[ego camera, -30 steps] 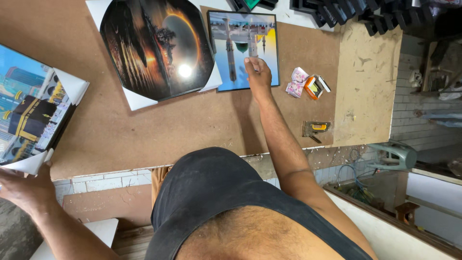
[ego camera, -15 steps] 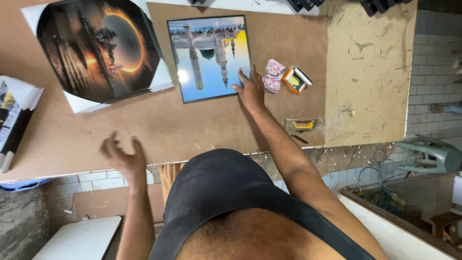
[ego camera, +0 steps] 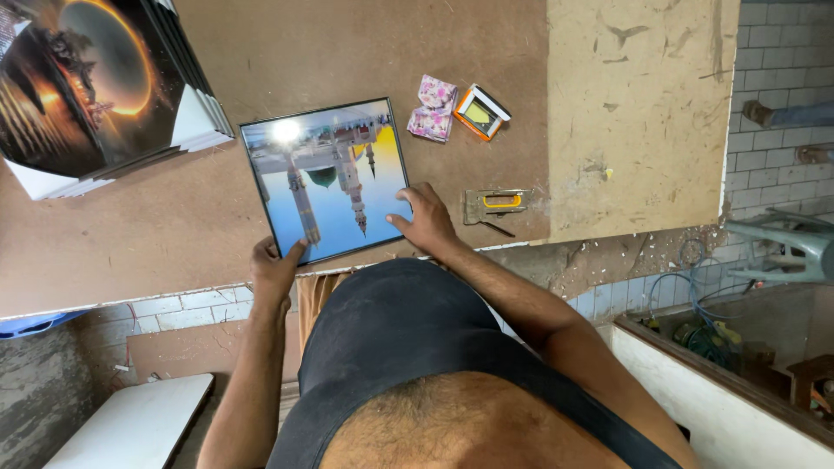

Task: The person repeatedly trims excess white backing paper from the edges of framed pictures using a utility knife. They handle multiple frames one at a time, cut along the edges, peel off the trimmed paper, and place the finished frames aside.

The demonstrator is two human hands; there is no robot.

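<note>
Brown hardboard covers the worktop (ego camera: pixel 174 234), with a paler, scuffed board (ego camera: pixel 634 113) laid over its right part and white tiled wall showing beyond the right edge. Near the front edge lies a framed picture (ego camera: pixel 326 178) in a thin black frame, glossy, showing a building with towers against a blue and yellow sky; a light glares off its far left corner.

Both hands are on this picture. Left hand (ego camera: pixel 276 265) grips the near left corner, thumb on the glass and fingers curled under the frame edge. Right hand (ego camera: pixel 426 221) rests on the near right corner with fingers spread flat on the glass and frame, pressing rather than clasping.

At the far left sits a stack of white-edged canvas prints (ego camera: pixel 95 87), the top 1 showing a dark scene with a glowing orange ring. Beyond the picture, to the right, lie a small pink patterned packet (ego camera: pixel 433 108) and, just beside it, an orange-rimmed box (ego camera: pixel 480 111). A metal staple gun (ego camera: pixel 495 204) with a yellow part lies just right of the right hand, on the seam between the 2 boards.
</note>
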